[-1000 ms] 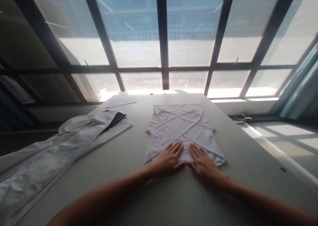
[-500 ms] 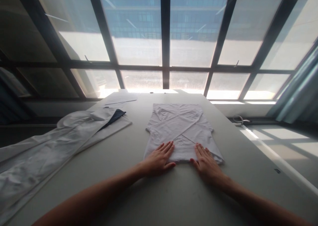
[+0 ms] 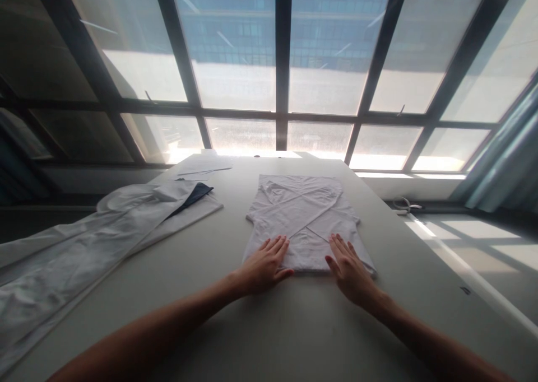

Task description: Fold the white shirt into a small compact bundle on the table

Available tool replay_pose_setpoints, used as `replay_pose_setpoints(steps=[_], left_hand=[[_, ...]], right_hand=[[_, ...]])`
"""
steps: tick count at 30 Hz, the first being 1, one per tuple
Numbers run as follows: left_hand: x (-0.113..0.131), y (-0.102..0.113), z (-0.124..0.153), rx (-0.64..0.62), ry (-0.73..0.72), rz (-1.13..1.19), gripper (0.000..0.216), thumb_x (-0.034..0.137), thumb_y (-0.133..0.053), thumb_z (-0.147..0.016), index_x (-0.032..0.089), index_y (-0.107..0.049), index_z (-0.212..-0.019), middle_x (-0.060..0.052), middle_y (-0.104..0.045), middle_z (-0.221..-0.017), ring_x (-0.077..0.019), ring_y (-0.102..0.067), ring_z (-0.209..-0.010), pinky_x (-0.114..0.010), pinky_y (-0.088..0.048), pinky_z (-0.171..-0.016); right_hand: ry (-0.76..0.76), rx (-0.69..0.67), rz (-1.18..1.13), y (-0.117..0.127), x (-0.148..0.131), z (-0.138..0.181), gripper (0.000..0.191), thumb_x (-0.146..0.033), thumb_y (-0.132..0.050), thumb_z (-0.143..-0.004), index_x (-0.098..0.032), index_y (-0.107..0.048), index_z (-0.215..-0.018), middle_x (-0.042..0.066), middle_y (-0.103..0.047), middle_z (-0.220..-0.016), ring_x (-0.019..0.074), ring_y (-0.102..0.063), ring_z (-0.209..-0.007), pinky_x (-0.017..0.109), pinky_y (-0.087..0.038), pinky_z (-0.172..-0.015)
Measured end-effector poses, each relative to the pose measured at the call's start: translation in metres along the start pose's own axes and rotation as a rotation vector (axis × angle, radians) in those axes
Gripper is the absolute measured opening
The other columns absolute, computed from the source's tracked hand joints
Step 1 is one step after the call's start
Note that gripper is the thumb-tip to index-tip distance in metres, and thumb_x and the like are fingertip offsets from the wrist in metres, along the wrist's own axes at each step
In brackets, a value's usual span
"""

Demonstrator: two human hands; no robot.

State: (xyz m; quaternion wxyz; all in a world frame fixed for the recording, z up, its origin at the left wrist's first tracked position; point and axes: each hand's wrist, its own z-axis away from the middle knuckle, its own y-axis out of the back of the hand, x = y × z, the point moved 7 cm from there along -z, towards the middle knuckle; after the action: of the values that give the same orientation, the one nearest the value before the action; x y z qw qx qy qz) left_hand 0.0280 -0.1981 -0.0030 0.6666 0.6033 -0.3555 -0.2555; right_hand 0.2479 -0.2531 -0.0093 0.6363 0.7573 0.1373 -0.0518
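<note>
Both hands: lying flat with fingers spread, gripping nothing, on the near hem of the white T-shirt (image 3: 306, 219).
Left hand (image 3: 264, 264): pressing the shirt's near left corner, palm partly on the table (image 3: 260, 337).
Right hand (image 3: 351, 270): pressing the near right part, apart from the left hand, bare cloth showing between them.
Shirt position: lying at the table's middle, sleeves folded inward and crossing.
Step in hand: seemingly smoothing the hem outward after the sleeve folds.
Next move calls for: probably pinching the hem at both corners and keeping the side folds from slipping.
Containers: none showing.
Nearby: white garments (image 3: 96, 242) lying well to the left; papers (image 3: 205, 164) at the far edge.
</note>
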Motion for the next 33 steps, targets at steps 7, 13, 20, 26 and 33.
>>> replay_pose_setpoints(steps=[7, 13, 20, 26, 33], left_hand=[[-0.015, -0.016, -0.007, -0.039, -0.123, 0.044, 0.084, 0.070, -0.034, -0.105, 0.013, -0.029, -0.166, -0.020, -0.016, -0.170, -0.0341, -0.012, -0.160, -0.051, -0.015, -0.129], [-0.027, 0.010, -0.006, -0.065, -0.209, 0.222, 0.062, 0.056, -0.029, -0.112, 0.022, -0.043, -0.161, -0.010, -0.032, -0.168, -0.0291, -0.027, -0.157, -0.045, -0.025, -0.128], [-0.084, 0.030, -0.021, 0.098, -0.202, 0.292, 0.054, 0.050, -0.036, -0.111, 0.024, -0.049, -0.157, -0.007, -0.044, -0.163, -0.0267, -0.038, -0.153, -0.046, -0.027, -0.128], [-0.097, 0.003, -0.024, 0.040, -0.166, 0.133, 0.056, 0.050, -0.035, -0.111, 0.029, -0.040, -0.163, -0.006, -0.033, -0.169, -0.0312, -0.022, -0.159, -0.053, -0.018, -0.130], [-0.089, 0.004, -0.022, 0.036, -0.126, 0.080, 0.053, 0.051, -0.036, -0.111, 0.036, -0.041, -0.161, -0.003, -0.028, -0.171, -0.0306, -0.019, -0.160, -0.052, -0.016, -0.130]], right_hand=[[0.245, -0.194, -0.014, -0.015, -0.034, 0.001, 0.061, -0.036, -0.037, -0.108, -0.010, -0.035, -0.163, 0.014, -0.026, -0.170, 0.0260, -0.019, -0.159, 0.050, -0.020, -0.129], [0.247, -0.221, 0.068, -0.011, -0.035, 0.004, 0.060, -0.021, -0.034, -0.104, -0.008, -0.033, -0.163, 0.014, -0.026, -0.169, 0.0258, -0.021, -0.159, 0.051, -0.019, -0.130], [0.303, -0.185, 0.156, -0.021, -0.033, 0.006, 0.078, -0.002, -0.037, -0.084, -0.005, -0.034, -0.162, 0.014, -0.028, -0.169, 0.0254, -0.020, -0.159, 0.051, -0.018, -0.130], [0.301, -0.187, 0.177, -0.020, -0.036, 0.007, 0.080, 0.000, -0.038, -0.081, -0.006, -0.038, -0.161, 0.015, -0.031, -0.168, 0.0255, -0.024, -0.158, 0.051, -0.019, -0.130], [0.309, -0.160, 0.197, -0.010, -0.032, 0.008, 0.078, 0.003, -0.034, -0.085, -0.012, -0.040, -0.161, 0.015, -0.037, -0.165, 0.0246, -0.032, -0.155, 0.054, -0.021, -0.128]])
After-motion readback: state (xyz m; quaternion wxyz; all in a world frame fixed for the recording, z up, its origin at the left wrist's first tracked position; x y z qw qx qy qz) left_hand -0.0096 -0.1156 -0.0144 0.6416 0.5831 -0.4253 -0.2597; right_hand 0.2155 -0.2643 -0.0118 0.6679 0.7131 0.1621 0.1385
